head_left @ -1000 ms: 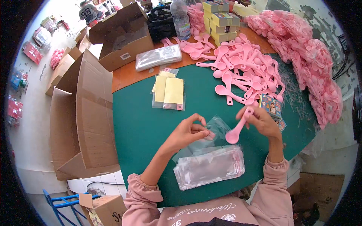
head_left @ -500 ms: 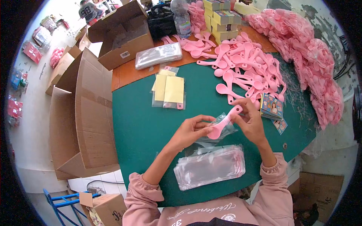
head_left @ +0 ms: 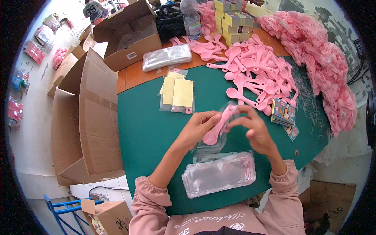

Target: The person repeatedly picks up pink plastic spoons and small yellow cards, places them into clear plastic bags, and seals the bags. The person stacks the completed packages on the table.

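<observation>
My left hand [head_left: 200, 126] holds a clear plastic bag [head_left: 211, 143] above the green table [head_left: 145, 129]. A pink plastic spoon [head_left: 217, 127] sits partly inside that bag, bowl end down. My right hand [head_left: 253, 128] pinches the spoon's handle end at the bag's mouth. A stack of empty clear bags [head_left: 219, 174] lies just below my hands. A heap of loose pink spoons [head_left: 254, 76] spreads over the table beyond my right hand.
Packed bags with yellow cards [head_left: 177, 94] lie ahead on the left. Small printed cards [head_left: 282, 111] sit to the right. A large open carton [head_left: 84, 117] stands left of the table, another box [head_left: 129, 37] behind. Bagged pink goods [head_left: 325, 58] pile at the right.
My right hand brought the pink spoon from the right over to the bag held by my left hand and slid it in, bowl first.
</observation>
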`<action>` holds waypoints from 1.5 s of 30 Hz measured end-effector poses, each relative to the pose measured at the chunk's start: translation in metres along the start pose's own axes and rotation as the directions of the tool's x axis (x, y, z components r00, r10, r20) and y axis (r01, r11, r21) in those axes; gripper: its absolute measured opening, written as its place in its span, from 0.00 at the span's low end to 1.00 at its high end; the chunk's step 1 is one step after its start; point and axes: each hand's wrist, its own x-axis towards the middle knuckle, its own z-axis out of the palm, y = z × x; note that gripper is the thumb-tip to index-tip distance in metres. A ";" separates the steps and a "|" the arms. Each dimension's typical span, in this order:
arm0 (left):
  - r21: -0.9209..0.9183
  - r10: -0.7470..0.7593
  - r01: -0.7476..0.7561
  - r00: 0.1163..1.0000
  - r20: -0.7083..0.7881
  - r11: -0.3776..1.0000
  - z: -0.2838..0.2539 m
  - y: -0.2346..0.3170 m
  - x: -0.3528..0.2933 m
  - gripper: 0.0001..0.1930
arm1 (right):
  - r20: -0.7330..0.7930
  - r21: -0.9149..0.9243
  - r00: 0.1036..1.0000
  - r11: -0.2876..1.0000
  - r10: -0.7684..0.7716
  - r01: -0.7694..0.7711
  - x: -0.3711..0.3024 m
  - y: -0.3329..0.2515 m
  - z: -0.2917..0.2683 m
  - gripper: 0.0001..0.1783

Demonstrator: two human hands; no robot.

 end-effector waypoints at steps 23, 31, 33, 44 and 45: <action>0.094 0.124 -0.120 0.991 -0.041 0.988 0.002 0.011 -0.006 0.16 | -0.073 -0.252 0.997 0.968 -0.021 0.002 0.004 -0.008 -0.022 0.20; -0.119 0.532 -0.525 0.783 0.322 0.843 -0.031 0.053 -0.037 0.14 | -0.603 -0.651 0.712 0.295 0.358 -0.700 -0.072 0.051 -0.117 0.19; -0.291 0.629 -0.559 0.717 0.301 0.777 -0.028 0.046 -0.039 0.13 | -0.598 -0.582 0.686 0.364 0.414 -0.727 -0.070 0.051 -0.117 0.18; 0.418 -0.068 0.046 0.997 0.040 0.907 -0.027 0.009 -0.003 0.15 | -0.525 -0.089 0.794 0.908 0.307 -0.410 -0.004 -0.024 -0.035 0.05; 0.417 -0.071 0.048 0.997 0.039 0.908 -0.026 0.006 -0.001 0.15 | -0.470 0.088 0.797 0.919 0.379 -0.385 0.000 -0.028 -0.021 0.06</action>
